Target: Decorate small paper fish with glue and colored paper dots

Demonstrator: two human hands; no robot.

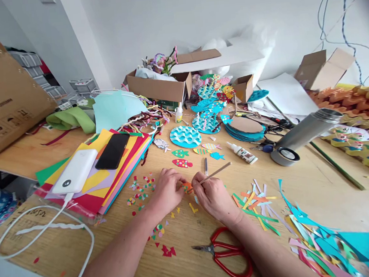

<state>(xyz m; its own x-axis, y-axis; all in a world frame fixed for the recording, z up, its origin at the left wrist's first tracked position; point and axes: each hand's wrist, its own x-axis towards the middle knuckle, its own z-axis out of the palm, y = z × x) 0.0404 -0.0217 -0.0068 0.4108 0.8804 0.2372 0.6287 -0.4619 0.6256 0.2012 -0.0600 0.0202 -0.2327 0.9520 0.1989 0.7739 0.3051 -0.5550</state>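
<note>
My left hand (169, 190) is closed, its thumb and fingertips pinching a small orange paper piece (186, 186), most of which the fingers hide. A thin wooden stick (218, 171) slants up to the right out of my right hand (213, 196), whose fingers are closed round it. The stick's lower end is at the orange piece. Just beyond my hands lie several decorated paper fish, among them a red spotted one (182, 163) and a green one (180, 154). Red-handled scissors (228, 252) rest beside my right forearm. Small paper dots (140, 189) are scattered left of my left hand.
Coloured paper sheets (129, 173) carry a white power bank (76, 171) and a black phone (112, 151). Glue bottle (242, 153), steel flask (309, 129) and its lid (284, 156) are to the right. Paper strips (258, 203) and blue offcuts (328, 233) cover the right front.
</note>
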